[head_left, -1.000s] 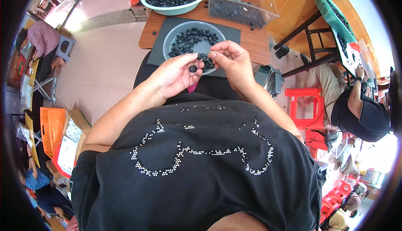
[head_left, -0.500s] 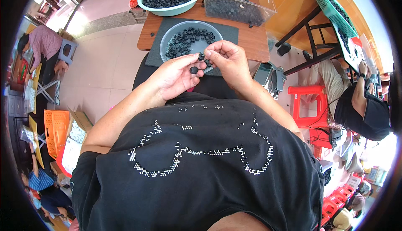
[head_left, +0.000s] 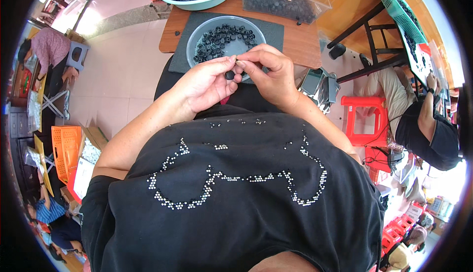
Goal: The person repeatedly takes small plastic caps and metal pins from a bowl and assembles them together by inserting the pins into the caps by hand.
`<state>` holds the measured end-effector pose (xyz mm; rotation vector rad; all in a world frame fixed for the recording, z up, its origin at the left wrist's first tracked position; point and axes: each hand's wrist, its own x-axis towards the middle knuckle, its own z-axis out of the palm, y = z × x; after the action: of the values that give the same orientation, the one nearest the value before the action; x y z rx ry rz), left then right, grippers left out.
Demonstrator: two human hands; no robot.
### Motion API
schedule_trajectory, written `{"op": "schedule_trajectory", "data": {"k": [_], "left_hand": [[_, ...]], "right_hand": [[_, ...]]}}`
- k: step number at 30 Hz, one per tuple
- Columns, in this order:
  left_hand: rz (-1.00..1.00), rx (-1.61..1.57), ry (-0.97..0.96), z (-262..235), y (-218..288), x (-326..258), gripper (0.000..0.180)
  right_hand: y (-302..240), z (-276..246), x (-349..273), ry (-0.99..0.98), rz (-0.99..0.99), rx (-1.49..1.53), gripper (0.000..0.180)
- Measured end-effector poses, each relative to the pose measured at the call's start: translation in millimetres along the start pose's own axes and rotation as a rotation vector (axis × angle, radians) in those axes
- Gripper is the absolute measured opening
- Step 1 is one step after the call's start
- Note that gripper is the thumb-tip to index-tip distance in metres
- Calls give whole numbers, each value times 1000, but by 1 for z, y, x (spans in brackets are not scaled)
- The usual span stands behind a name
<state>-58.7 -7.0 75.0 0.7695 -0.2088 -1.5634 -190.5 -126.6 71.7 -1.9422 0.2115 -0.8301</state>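
My left hand [head_left: 209, 82] is closed round a small round black cap [head_left: 229, 75], which shows between its fingers. Thumb and forefinger of my right hand [head_left: 270, 71] are pinched together against the left fingertips. Whatever lies in that pinch is mostly covered by the fingers. Both hands are over the near rim of a clear round bowl [head_left: 191, 40]. Many small black caps [head_left: 224, 40] lie in the bowl, most of them toward its left and far side. The bowl rests on a dark grey mat [head_left: 275, 31].
Beyond the bowl on the brown table [head_left: 308, 45] stand a pale green basin [head_left: 197, 5] and a clear box [head_left: 322, 6], both filled with black caps. At right are a red stool [head_left: 364, 105] and a seated person [head_left: 426, 129]. Orange crate [head_left: 61, 151] at left.
My hands have drawn closer together, and the black piece that showed between the fingertips is now mostly hidden. The whole view has shifted slightly.
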Motion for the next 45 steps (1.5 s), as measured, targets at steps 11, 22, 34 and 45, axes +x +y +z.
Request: {"op": "schedule_trajectory", "data": {"k": [11, 22, 34, 45], "left_hand": [[-52, -95, -24, -2, 4, 5, 18], [-38, -40, -12, -3, 3, 7, 17], [139, 78, 37, -13, 10, 10, 33], [208, 287, 233, -3, 6, 10, 27]], "right_hand": [[6, 6, 2, 86, -79, 23, 27], [17, 6, 0, 16, -10, 115, 19], [22, -7, -1, 42, 226, 225, 18], [12, 2, -2, 24, 75, 19, 17]]}}
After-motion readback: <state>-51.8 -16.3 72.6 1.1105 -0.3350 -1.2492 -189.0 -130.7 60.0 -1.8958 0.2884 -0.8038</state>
